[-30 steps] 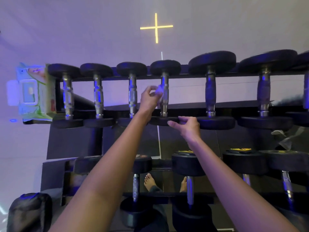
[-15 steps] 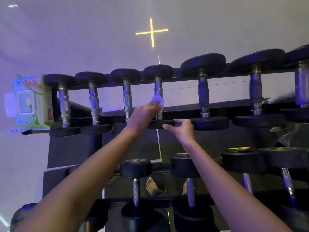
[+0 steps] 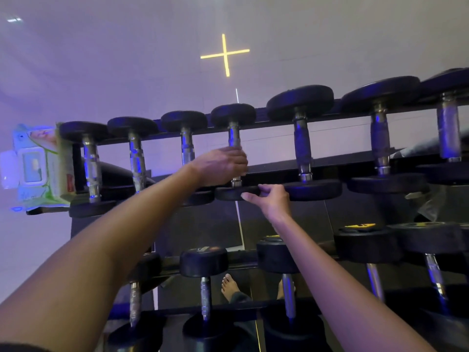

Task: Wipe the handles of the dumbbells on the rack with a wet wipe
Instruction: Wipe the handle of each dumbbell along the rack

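Far left, at 9 o'clock: the wipe pack point(image 3: 38, 165) sits on the end of the rack point(image 3: 266, 127), touching the first dumbbell's inner head. We have no need of it yet.

Top row, first three handles point(image 3: 90, 168) stand free of any hand; we cannot tell from the sheen whether they are wiped.

Fourth handle point(image 3: 234, 141), near centre: the left hand point(image 3: 220, 166) is wrapped round its lower half, fingers closed about the bar. A second ago the hand sat high on this handle with the white wipe showing at the fingertips; half a second ago it was low, wipe bulging above the thumb. Now it has slid back up to the middle and the wipe is hidden inside the fist. We read this as up-and-down strokes on one bar, wipe presumably held within the grip.

Just right, at 4 o'clock of that hand: the right hand point(image 3: 270, 199) rests narrow on the near head point(image 3: 237, 193), holding nothing, same place as before. We judge it steadies the dumbbell.

Further right: three thicker handles point(image 3: 302, 148), untouched. The lower row likewise. Much of the task remains.
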